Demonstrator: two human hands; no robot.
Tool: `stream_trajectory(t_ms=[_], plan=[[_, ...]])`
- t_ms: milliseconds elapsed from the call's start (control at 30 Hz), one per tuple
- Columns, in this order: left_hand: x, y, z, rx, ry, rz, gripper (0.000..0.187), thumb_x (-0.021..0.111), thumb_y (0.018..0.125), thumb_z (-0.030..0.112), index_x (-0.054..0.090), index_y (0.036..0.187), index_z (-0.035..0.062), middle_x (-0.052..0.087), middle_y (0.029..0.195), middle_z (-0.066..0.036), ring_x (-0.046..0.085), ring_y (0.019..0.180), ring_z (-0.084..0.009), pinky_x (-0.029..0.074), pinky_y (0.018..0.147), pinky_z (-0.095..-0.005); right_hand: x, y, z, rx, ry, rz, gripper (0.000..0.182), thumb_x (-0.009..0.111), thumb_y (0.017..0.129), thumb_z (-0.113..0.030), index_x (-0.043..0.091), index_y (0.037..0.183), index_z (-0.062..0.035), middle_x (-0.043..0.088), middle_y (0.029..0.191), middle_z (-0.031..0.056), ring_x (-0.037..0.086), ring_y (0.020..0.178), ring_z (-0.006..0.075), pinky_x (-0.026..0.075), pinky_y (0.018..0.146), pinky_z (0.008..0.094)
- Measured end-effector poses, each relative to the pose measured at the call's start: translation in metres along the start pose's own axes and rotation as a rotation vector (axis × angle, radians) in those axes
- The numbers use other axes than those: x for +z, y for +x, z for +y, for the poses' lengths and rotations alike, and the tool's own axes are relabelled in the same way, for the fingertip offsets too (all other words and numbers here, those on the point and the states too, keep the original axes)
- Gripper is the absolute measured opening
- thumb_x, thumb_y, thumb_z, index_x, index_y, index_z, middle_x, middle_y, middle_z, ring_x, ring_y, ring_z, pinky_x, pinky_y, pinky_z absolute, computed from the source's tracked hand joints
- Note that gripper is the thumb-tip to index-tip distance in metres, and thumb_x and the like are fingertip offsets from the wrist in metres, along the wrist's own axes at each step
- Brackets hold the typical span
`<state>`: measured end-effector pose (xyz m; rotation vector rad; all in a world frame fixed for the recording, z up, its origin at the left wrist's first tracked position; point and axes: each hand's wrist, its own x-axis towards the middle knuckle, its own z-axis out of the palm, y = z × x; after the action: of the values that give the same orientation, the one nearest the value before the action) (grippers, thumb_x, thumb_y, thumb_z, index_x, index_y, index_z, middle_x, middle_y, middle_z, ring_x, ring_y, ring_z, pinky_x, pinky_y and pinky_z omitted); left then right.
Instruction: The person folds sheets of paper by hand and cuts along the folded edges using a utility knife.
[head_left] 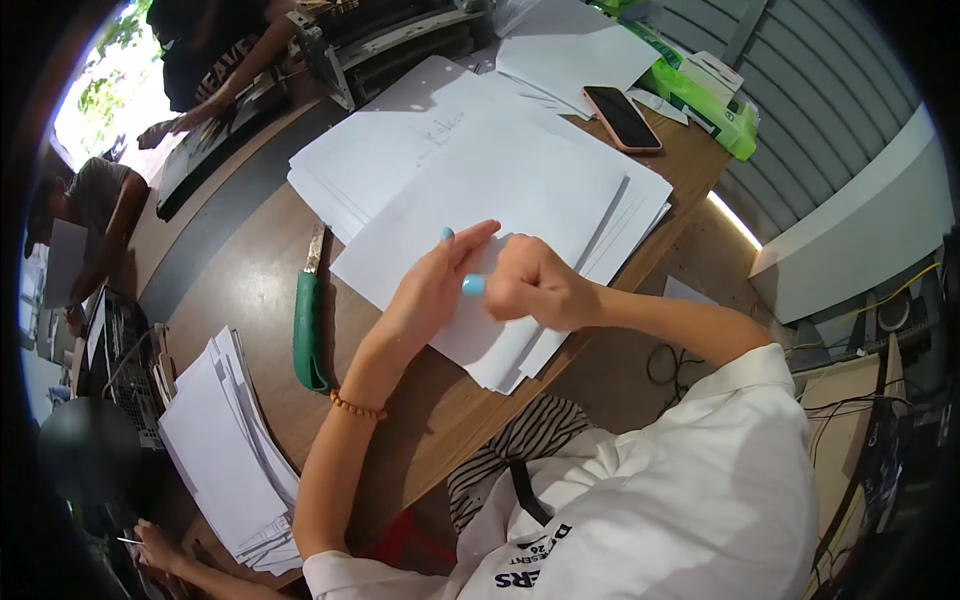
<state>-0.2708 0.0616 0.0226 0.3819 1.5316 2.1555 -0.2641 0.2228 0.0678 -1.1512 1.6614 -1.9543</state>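
Both of my hands are raised over a stack of white paper sheets. My left hand is open and empty, its fingers stretched out together and the palm turned toward the right hand. Just to its right, my right hand is closed in a fist, with no object showing in it. A light-blue patch, apparently the thumbnail, shows at its left side, close to the left palm. A knife with a green handle lies on the wooden table, left of my left forearm.
A phone rests at the stack's far right, near a green packet. Another paper pile lies at lower left. A metal-framed machine stands at the back. Other people are at the left, one person's hand at lower left.
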Motion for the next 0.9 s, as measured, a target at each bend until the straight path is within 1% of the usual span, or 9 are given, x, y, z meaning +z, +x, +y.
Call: stream_trajectory(t_ms=[67, 133, 200, 367, 533, 667, 733, 800, 900], plan=[[-0.006, 0.001, -0.002, 0.057, -0.136, -0.082, 0.055, 0.021, 0.1, 0.035, 0.034, 0.133, -0.0071, 0.031, 0.142, -0.016, 0.021, 0.135, -0.0242, 0.012, 0.113, -0.0334, 0.012, -0.001, 0.004, -0.189, -0.003, -0.049, 0.049, 0.046, 0.091, -0.014, 0.023, 0.049, -0.0081, 0.022, 0.043, -0.0009, 0.019, 0.041, 0.0091, 0.018, 0.039, 0.0281], [-0.006, 0.001, 0.001, 0.036, -0.148, -0.062, 0.055, 0.021, 0.1, 0.035, 0.034, 0.133, -0.007, 0.031, 0.142, -0.016, 0.021, 0.135, -0.0237, 0.012, 0.114, -0.0336, 0.018, -0.008, 0.031, 0.179, 0.263, -0.239, 0.05, 0.047, 0.092, -0.02, 0.035, 0.045, -0.0078, 0.035, 0.045, -0.0031, 0.029, 0.043, 0.0039, 0.021, 0.039, 0.0234], [-0.007, 0.002, 0.0, 0.057, -0.14, -0.076, 0.056, 0.021, 0.1, 0.035, 0.034, 0.133, -0.0071, 0.031, 0.142, -0.016, 0.021, 0.135, -0.0232, 0.011, 0.114, -0.0335, 0.018, -0.008, 0.034, 0.203, 0.033, -0.267, 0.05, 0.045, 0.092, -0.017, 0.031, 0.045, -0.0079, 0.029, 0.045, -0.0031, 0.023, 0.042, 0.0055, 0.019, 0.039, 0.0241], [-0.003, -0.003, 0.0, 0.044, -0.116, -0.036, 0.056, 0.023, 0.1, 0.036, 0.035, 0.133, -0.0072, 0.031, 0.142, -0.016, 0.022, 0.135, -0.0212, 0.012, 0.114, -0.0326, 0.034, 0.002, 0.001, 0.168, 0.618, -0.331, 0.05, 0.044, 0.093, -0.018, 0.03, 0.046, -0.0095, 0.025, 0.046, -0.0048, 0.018, 0.042, 0.0073, 0.018, 0.039, 0.0257], [-0.007, 0.003, -0.002, 0.067, -0.086, -0.06, 0.055, 0.024, 0.1, 0.035, 0.036, 0.132, -0.0082, 0.032, 0.141, -0.016, 0.022, 0.135, -0.0217, 0.013, 0.114, -0.0329, 0.048, 0.0, 0.009, 0.356, 0.225, -0.364, 0.05, 0.039, 0.094, -0.008, 0.022, 0.047, -0.0054, 0.022, 0.043, -0.0015, 0.017, 0.04, 0.0116, 0.018, 0.04, 0.0281], [-0.006, 0.001, -0.005, 0.071, -0.126, -0.039, 0.055, 0.023, 0.1, 0.035, 0.036, 0.131, -0.0088, 0.033, 0.141, -0.016, 0.023, 0.134, -0.0223, 0.013, 0.114, -0.0328, 0.051, 0.001, -0.002, 0.147, 0.683, -0.423, 0.051, 0.046, 0.093, -0.021, 0.032, 0.046, -0.0073, 0.027, 0.045, -0.0047, 0.021, 0.045, 0.0061, 0.019, 0.041, 0.0262], [-0.008, 0.003, -0.006, 0.093, -0.09, -0.066, 0.055, 0.023, 0.1, 0.034, 0.036, 0.131, -0.009, 0.033, 0.141, -0.016, 0.022, 0.135, -0.0226, 0.012, 0.114, -0.0325, 0.06, -0.01, 0.029, 0.501, 0.319, -0.398, 0.051, 0.047, 0.093, -0.021, 0.03, 0.047, -0.0074, 0.025, 0.045, -0.0034, 0.022, 0.044, 0.0066, 0.022, 0.041, 0.0259], [-0.006, 0.004, -0.004, 0.097, -0.062, -0.063, 0.055, 0.022, 0.1, 0.034, 0.035, 0.132, -0.0083, 0.032, 0.141, -0.016, 0.022, 0.135, -0.0219, 0.011, 0.114, -0.0327, 0.039, -0.013, 0.015, 0.44, 0.17, -0.532, 0.048, 0.047, 0.092, -0.019, 0.03, 0.049, -0.0063, 0.029, 0.045, -0.003, 0.025, 0.045, 0.0066, 0.024, 0.042, 0.0254], [-0.005, 0.001, -0.003, 0.095, -0.026, -0.056, 0.055, 0.02, 0.1, 0.034, 0.035, 0.133, -0.0075, 0.032, 0.142, -0.017, 0.022, 0.135, -0.0216, 0.01, 0.114, -0.0333, 0.011, -0.021, 0.004, -0.069, -0.066, -0.192, 0.04, 0.048, 0.09, -0.017, 0.038, 0.054, -0.0033, 0.038, 0.05, -0.0007, 0.032, 0.048, 0.0071, 0.027, 0.044, 0.0262]])
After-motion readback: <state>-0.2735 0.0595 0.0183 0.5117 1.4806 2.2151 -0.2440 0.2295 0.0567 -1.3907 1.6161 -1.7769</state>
